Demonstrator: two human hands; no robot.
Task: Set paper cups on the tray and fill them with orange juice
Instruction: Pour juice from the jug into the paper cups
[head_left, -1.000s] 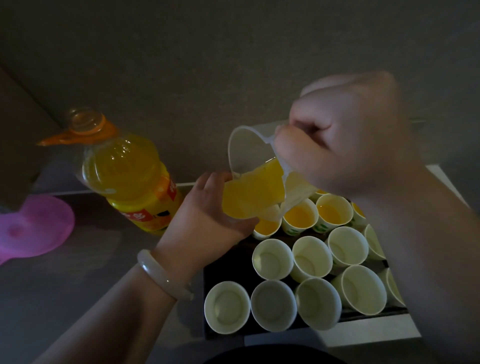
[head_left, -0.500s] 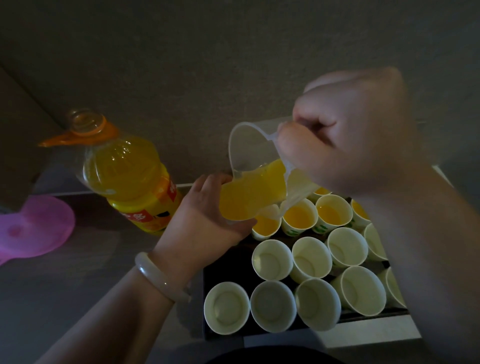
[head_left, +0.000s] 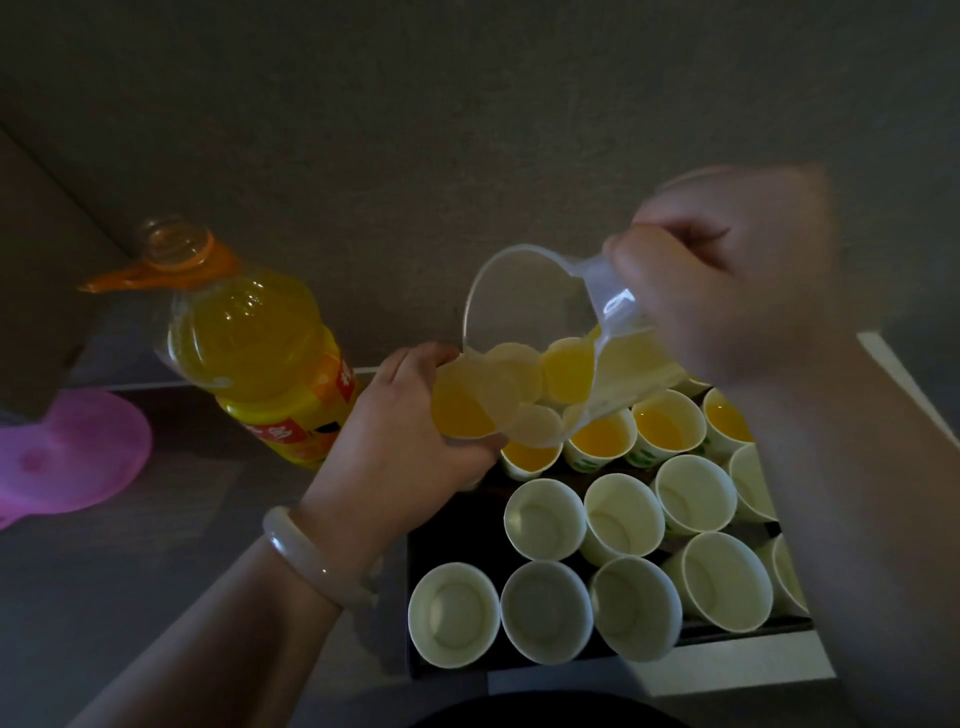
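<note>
Right fingers, clenched on its handle, have tipped the clear jug steeper than a second ago, draining its orange juice toward the cup the left fingers curl round at the tray's far-left corner, while the nearer rows of empty cups await filling.

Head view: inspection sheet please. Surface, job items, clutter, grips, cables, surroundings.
surface: dark table, dimly lit; black tray at right.
job's things: back-row cups hold juice; empty cups fill the nearer rows; clear jug is tilted with juice inside; open juice bottle stands at left.
clutter: pink plastic piece at far left.
grips: left hand grips what looks like a held cup at the jug's lip; right hand grips the jug's handle.
cables: nothing seen.
surroundings: grey wall behind.
</note>
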